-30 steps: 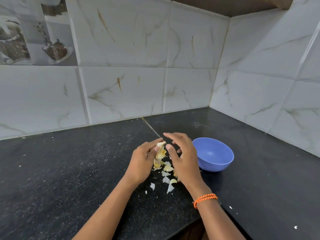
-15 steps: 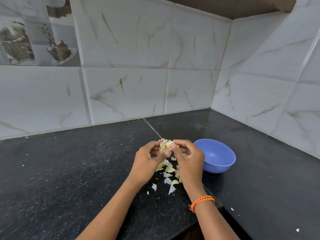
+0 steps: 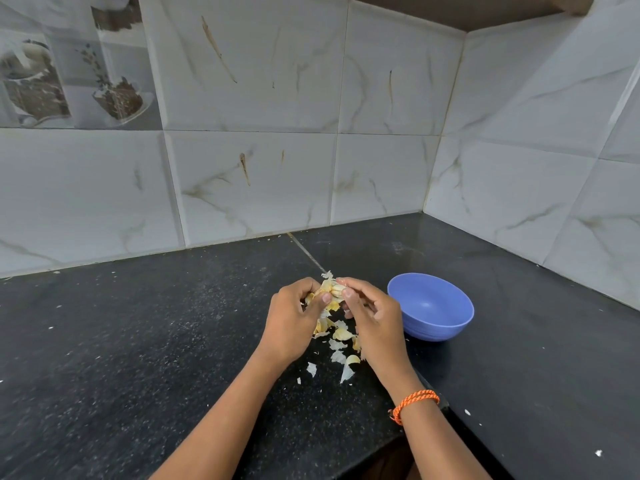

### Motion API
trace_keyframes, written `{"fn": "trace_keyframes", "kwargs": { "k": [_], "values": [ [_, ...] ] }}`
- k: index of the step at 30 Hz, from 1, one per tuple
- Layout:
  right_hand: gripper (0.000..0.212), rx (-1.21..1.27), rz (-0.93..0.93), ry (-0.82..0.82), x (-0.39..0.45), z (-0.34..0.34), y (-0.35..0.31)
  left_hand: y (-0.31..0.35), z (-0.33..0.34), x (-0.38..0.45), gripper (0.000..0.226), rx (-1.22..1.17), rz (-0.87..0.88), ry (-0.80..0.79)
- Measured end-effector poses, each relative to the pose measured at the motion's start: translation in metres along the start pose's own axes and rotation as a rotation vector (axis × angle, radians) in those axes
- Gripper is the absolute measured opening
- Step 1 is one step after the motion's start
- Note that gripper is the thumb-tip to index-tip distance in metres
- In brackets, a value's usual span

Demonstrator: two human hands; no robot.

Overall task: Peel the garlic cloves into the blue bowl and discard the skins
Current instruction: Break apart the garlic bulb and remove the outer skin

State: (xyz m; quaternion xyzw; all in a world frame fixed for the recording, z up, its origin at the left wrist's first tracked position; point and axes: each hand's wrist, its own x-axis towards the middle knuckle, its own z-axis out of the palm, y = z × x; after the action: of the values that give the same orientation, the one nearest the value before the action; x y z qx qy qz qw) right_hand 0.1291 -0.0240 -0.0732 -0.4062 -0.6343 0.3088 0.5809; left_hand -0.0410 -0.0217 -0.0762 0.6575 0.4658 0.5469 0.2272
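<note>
Closer together now, both hands (image 3: 332,317) seemingly hide garlic (image 3: 334,289).

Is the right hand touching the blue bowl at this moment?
Apart. The head view shows a strip of black countertop between the right hand and the blue bowl; that hand pinches the garlic together with the left hand.

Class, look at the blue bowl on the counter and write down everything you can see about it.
The blue bowl is round, smooth and plain, and looks like plastic. It stands upright on the black counter, near the tiled corner, just right of the right hand. Nothing shows inside it. The hand's edge overlaps its left rim in this view; whether they touch cannot be told. No skins lie in it.
</note>
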Motion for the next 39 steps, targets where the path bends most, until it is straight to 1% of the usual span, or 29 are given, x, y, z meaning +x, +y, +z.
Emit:
{"fn": "trace_keyframes", "kwargs": {
  "k": [6,12,15,17,19,20,21,22,24,26,28,30,35,36,39],
  "values": [
    [0.022,0.184,0.152,-0.010,0.005,-0.003,0.002,0.004,0.003,-0.001,0.031,-0.068,-0.016,0.001],
    [0.022,0.461,0.265,-0.099,0.016,0.001,0.006,0.007,-0.001,0.000,0.027,-0.134,-0.019,0.005],
    [0.022,0.604,0.396,-0.114,0.021,0.003,0.002,0.007,-0.001,0.001,0.026,-0.149,-0.001,-0.004],
    [0.022,0.645,0.461,-0.128,0.023,0.002,0.002,0.006,-0.001,0.001,0.024,-0.138,-0.001,-0.014],
    [0.021,0.597,0.448,-0.136,0.026,-0.001,0.004,0.003,-0.002,0.002,0.022,-0.059,0.008,-0.030],
    [0.020,0.534,0.420,-0.127,0.027,-0.003,0.005,0.000,-0.003,0.003,0.019,-0.008,0.001,-0.039],
    [0.019,0.429,0.376,-0.104,0.028,-0.004,0.005,-0.002,-0.004,0.003,0.014,0.043,-0.014,-0.045],
    [0.019,0.303,0.321,-0.073,0.028,-0.006,0.005,-0.002,-0.004,0.003,0.015,0.092,-0.034,-0.048],
    [0.019,0.101,0.213,-0.023,0.028,-0.009,0.004,-0.002,-0.006,0.002,0.027,0.136,-0.060,-0.060],
    [0.020,-0.007,0.139,-0.003,0.026,-0.011,0.001,-0.002,-0.006,0.001,0.039,0.120,-0.066,-0.073],
    [0.020,-0.067,0.096,0.015,0.023,-0.012,0.001,0.001,-0.006,-0.001,0.046,0.125,-0.077,-0.047],
    [0.020,-0.086,0.076,0.023,0.018,-0.013,0.003,0.003,-0.005,-0.002,0.042,0.191,-0.069,-0.001],
    [0.020,-0.161,0.026,0.068,0.004,-0.013,0.013,0.008,-0.004,-0.004,0.013,0.352,-0.067,0.041],
    [0.020,-0.171,0.019,0.083,0.002,-0.012,0.015,0.008,-0.003,-0.004,0.015,0.377,-0.071,0.050],
    [0.022,-0.197,-0.014,0.120,-0.005,-0.008,0.017,0.004,-0.002,-0.004,0.031,0.395,-0.098,0.050]
  ]
}}
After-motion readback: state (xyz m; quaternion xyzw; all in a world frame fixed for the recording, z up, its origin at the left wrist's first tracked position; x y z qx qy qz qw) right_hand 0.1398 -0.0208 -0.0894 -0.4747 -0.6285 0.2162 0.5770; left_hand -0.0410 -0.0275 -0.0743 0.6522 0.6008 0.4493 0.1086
